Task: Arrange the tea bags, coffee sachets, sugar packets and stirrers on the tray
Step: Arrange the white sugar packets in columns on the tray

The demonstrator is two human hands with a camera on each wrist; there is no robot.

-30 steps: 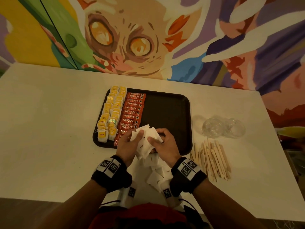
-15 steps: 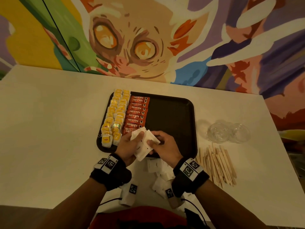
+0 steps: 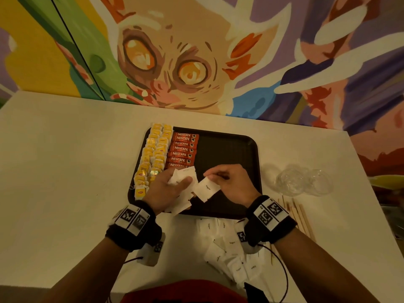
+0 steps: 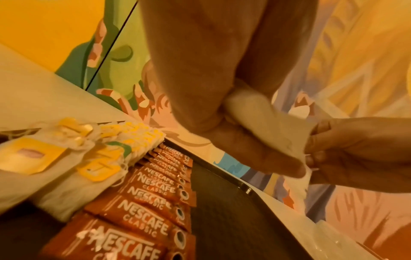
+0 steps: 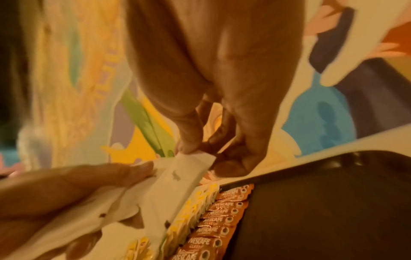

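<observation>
A black tray (image 3: pixel 231 147) lies on the white table, with yellow tea bags (image 3: pixel 153 154) in rows on its left and red coffee sachets (image 3: pixel 182 149) beside them. Over the tray's near edge my left hand (image 3: pixel 168 186) grips a fanned stack of white sugar packets (image 3: pixel 182 178). My right hand (image 3: pixel 227 182) pinches a single sugar packet (image 3: pixel 206 189) by its corner, just right of the stack. In the right wrist view the thumb and forefinger pinch that single sugar packet (image 5: pixel 177 177). More sugar packets (image 3: pixel 229 248) lie loose on the table below the tray. Wooden stirrers (image 3: pixel 301 217) lie right of my right wrist.
Clear plastic lids or cups (image 3: pixel 303 179) sit on the table to the right of the tray. The tray's right half (image 3: pixel 225 154) is bare. A painted mural wall (image 3: pixel 196 62) rises behind the table. The table's right edge is close to the stirrers.
My hands have moved farther over the tray. The right hand has drawn one sugar packet out of the stack that the left hand holds, and the hands have separated slightly.
</observation>
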